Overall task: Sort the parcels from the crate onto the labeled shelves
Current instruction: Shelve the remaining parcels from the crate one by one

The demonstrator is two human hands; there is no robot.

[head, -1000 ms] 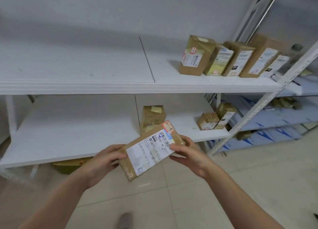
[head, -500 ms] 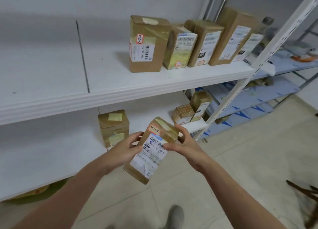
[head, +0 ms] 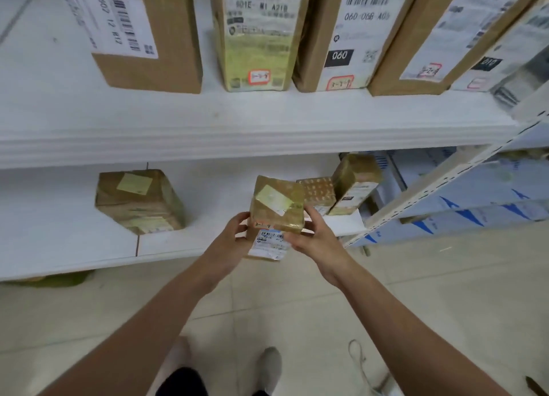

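Closing in now, gripping the parcel point(head: 276, 201) between left hand point(head: 234, 236) and right hand point(head: 313, 235), tipping it upright just in front of the lower shelf point(head: 59, 238), probably placing next.

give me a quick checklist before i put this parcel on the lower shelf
1. Grip: left hand and right hand both hold the parcel by its sides: ok.
2. Handwritten tag on the parcel legible: starts with 3, rest blurred: cannot tell.
3. Free spot on the lower shelf between the taped box and the small boxes: ok.
4. Shelf label matching the tag: none in view: cannot tell.
5. Floor by the feet: a loose cord lies there: not ok.
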